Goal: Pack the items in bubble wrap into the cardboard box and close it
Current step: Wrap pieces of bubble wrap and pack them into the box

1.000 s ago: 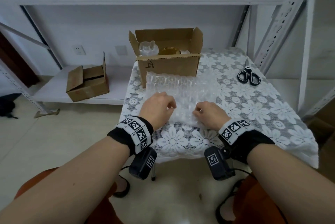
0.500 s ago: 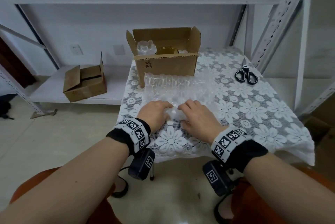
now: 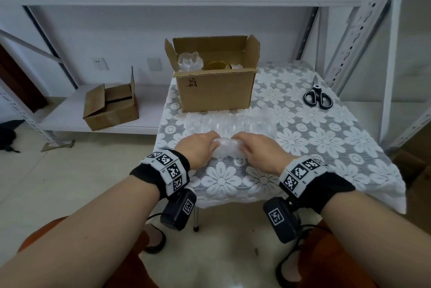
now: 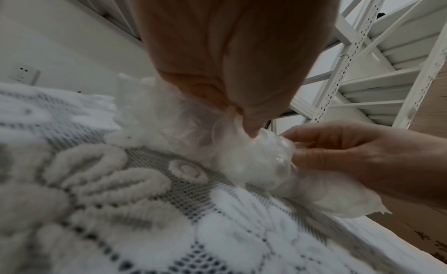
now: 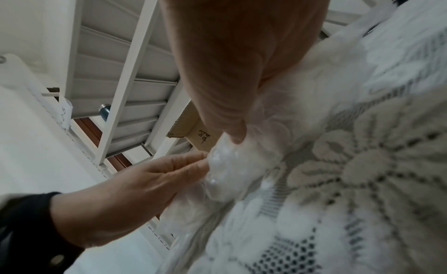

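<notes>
On the lace tablecloth (image 3: 303,138), just in front of the open cardboard box (image 3: 215,91), lies a clear bubble wrap sheet (image 3: 233,124), its near edge gathered into a cloudy, crinkled roll (image 3: 225,150). The left hand (image 3: 198,147) and right hand (image 3: 258,150) each pinch an end of that roll with curled fingers.

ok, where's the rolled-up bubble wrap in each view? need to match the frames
Head: bubble wrap roll at centre, near table edge, between left hand and right hand.
Left wrist: centre-right, under the thumb.
Right wrist: centre, left fingers touching it.
Shared landmark: the cardboard box with handwritten marks; the lace tablecloth too.
</notes>
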`<action>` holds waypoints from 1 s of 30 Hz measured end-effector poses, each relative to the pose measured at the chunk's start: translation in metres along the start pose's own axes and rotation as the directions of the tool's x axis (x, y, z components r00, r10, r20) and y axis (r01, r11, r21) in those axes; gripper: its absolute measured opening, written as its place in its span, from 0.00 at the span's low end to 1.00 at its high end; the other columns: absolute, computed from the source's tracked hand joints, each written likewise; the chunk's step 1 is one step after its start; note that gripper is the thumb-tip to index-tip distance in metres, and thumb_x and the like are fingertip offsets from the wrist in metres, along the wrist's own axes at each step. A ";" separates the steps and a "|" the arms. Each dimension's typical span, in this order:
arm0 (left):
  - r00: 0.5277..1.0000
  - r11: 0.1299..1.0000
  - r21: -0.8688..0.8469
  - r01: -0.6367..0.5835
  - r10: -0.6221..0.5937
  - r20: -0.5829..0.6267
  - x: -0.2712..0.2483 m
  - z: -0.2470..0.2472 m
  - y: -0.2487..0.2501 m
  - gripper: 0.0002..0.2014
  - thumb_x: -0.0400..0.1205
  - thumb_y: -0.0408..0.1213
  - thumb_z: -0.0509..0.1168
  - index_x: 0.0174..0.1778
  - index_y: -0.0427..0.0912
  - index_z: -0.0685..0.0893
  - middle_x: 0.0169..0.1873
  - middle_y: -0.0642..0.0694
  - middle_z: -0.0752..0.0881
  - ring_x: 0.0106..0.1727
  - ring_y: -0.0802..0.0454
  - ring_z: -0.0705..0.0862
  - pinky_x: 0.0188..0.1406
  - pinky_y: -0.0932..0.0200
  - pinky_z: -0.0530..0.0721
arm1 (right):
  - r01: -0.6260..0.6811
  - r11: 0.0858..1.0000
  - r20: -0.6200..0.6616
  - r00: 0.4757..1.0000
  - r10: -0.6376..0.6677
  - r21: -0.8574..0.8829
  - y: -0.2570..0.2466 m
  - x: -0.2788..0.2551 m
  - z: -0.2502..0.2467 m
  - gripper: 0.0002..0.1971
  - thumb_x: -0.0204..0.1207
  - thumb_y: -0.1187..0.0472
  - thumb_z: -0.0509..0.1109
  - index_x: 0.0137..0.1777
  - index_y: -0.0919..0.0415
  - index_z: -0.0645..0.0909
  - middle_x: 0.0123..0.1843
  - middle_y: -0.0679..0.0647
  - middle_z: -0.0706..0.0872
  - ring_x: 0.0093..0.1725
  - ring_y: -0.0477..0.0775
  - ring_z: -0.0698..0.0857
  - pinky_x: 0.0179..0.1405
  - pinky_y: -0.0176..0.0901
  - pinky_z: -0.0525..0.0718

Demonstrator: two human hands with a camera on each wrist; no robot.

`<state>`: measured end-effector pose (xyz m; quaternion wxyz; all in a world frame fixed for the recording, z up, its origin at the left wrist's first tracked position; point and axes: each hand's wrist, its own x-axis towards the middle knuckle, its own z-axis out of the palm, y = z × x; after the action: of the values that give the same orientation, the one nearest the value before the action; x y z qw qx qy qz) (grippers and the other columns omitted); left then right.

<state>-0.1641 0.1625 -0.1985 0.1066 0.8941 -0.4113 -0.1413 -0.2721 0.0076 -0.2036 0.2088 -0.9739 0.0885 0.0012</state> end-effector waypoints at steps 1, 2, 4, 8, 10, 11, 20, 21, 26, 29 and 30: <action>1.000 1.000 0.010 0.006 -0.006 0.016 -0.001 -0.001 0.000 0.18 0.89 0.48 0.48 0.71 0.46 0.71 0.58 0.40 0.84 0.57 0.42 0.82 0.57 0.48 0.80 | -0.012 1.000 0.020 1.000 0.012 0.011 -0.001 0.000 -0.002 0.16 0.85 0.59 0.56 0.71 0.54 0.73 0.61 0.55 0.85 0.56 0.54 0.83 0.52 0.44 0.79; 0.999 1.000 0.018 0.011 -0.012 0.032 -0.001 -0.002 0.001 0.18 0.89 0.48 0.47 0.71 0.46 0.71 0.58 0.40 0.84 0.57 0.42 0.82 0.57 0.48 0.79 | -0.023 0.999 0.039 0.999 0.021 0.026 -0.002 0.001 -0.004 0.16 0.85 0.58 0.57 0.71 0.55 0.73 0.61 0.55 0.85 0.56 0.55 0.84 0.52 0.45 0.80; 0.998 0.999 0.040 0.022 -0.024 0.063 -0.002 -0.004 0.002 0.19 0.89 0.49 0.46 0.68 0.45 0.73 0.57 0.41 0.84 0.56 0.43 0.82 0.55 0.49 0.79 | -0.049 0.996 0.083 0.996 0.043 0.073 -0.002 0.005 -0.007 0.15 0.85 0.58 0.57 0.69 0.55 0.75 0.61 0.56 0.85 0.57 0.55 0.83 0.55 0.47 0.80; 0.996 0.996 0.070 0.061 -0.056 -0.069 -0.002 -0.006 0.006 0.17 0.86 0.51 0.54 0.66 0.47 0.76 0.59 0.44 0.82 0.58 0.47 0.81 0.56 0.52 0.80 | -0.112 0.981 0.165 0.983 0.085 0.161 0.002 0.010 -0.011 0.16 0.85 0.56 0.58 0.70 0.56 0.76 0.66 0.57 0.82 0.63 0.56 0.81 0.63 0.49 0.78; 0.964 0.999 0.047 -0.004 0.016 -0.267 -0.001 -0.006 0.007 0.14 0.82 0.48 0.63 0.62 0.48 0.79 0.58 0.46 0.78 0.60 0.49 0.78 0.59 0.54 0.79 | -0.122 0.978 0.186 0.978 0.090 0.170 0.004 0.012 -0.013 0.17 0.86 0.57 0.57 0.71 0.57 0.75 0.69 0.57 0.80 0.67 0.56 0.79 0.66 0.48 0.75; 0.939 0.997 0.043 -0.056 0.068 -0.336 -0.001 -0.006 0.008 0.12 0.81 0.45 0.66 0.59 0.48 0.80 0.57 0.48 0.78 0.61 0.50 0.76 0.59 0.56 0.77 | -0.125 0.978 0.192 0.977 0.091 0.170 0.006 0.014 -0.014 0.17 0.86 0.57 0.57 0.71 0.58 0.76 0.70 0.57 0.80 0.68 0.56 0.78 0.67 0.49 0.74; 0.960 0.990 0.017 -0.142 0.142 -0.241 -0.005 0.006 0.005 0.18 0.76 0.44 0.72 0.61 0.53 0.79 0.59 0.52 0.76 0.62 0.53 0.73 0.55 0.60 0.75 | -0.126 0.981 0.243 0.966 0.088 0.147 0.010 0.021 -0.016 0.18 0.85 0.57 0.58 0.72 0.56 0.76 0.71 0.57 0.79 0.69 0.56 0.77 0.70 0.50 0.73; 0.959 0.989 0.028 -0.143 0.145 -0.241 -0.005 0.006 0.004 0.19 0.75 0.43 0.73 0.61 0.53 0.79 0.59 0.52 0.76 0.62 0.53 0.73 0.57 0.59 0.74 | -0.128 0.982 0.244 0.965 0.091 0.141 0.010 0.022 -0.015 0.18 0.85 0.57 0.58 0.73 0.56 0.76 0.72 0.57 0.79 0.69 0.56 0.77 0.70 0.49 0.73; 0.967 0.984 0.086 -0.156 0.170 -0.191 -0.003 0.006 0.004 0.21 0.73 0.40 0.73 0.61 0.53 0.77 0.60 0.51 0.78 0.62 0.51 0.75 0.61 0.57 0.74 | -0.092 0.995 0.215 0.973 0.080 0.046 0.007 0.022 -0.014 0.18 0.86 0.56 0.57 0.73 0.54 0.76 0.70 0.55 0.81 0.68 0.55 0.78 0.68 0.48 0.75; 0.973 0.988 0.074 -0.135 0.147 -0.179 -0.003 0.008 0.005 0.20 0.75 0.39 0.72 0.61 0.52 0.77 0.58 0.50 0.79 0.60 0.50 0.77 0.57 0.57 0.75 | -0.075 0.995 0.133 0.988 0.084 -0.070 0.003 0.020 -0.011 0.17 0.86 0.56 0.56 0.71 0.53 0.77 0.68 0.55 0.82 0.65 0.56 0.80 0.62 0.50 0.78; 0.973 0.989 0.071 -0.130 0.141 -0.184 -0.003 0.009 0.005 0.19 0.75 0.39 0.71 0.61 0.51 0.77 0.57 0.50 0.79 0.60 0.49 0.78 0.57 0.57 0.75 | -0.071 0.991 0.092 0.992 0.081 -0.110 0.003 0.019 -0.008 0.17 0.85 0.55 0.56 0.70 0.54 0.77 0.66 0.55 0.82 0.64 0.56 0.80 0.60 0.50 0.79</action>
<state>-0.1722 0.1606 -0.2047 0.1281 0.8761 -0.4634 -0.0363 -0.2539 -0.0016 -0.1979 0.1605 -0.9784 0.1150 0.0609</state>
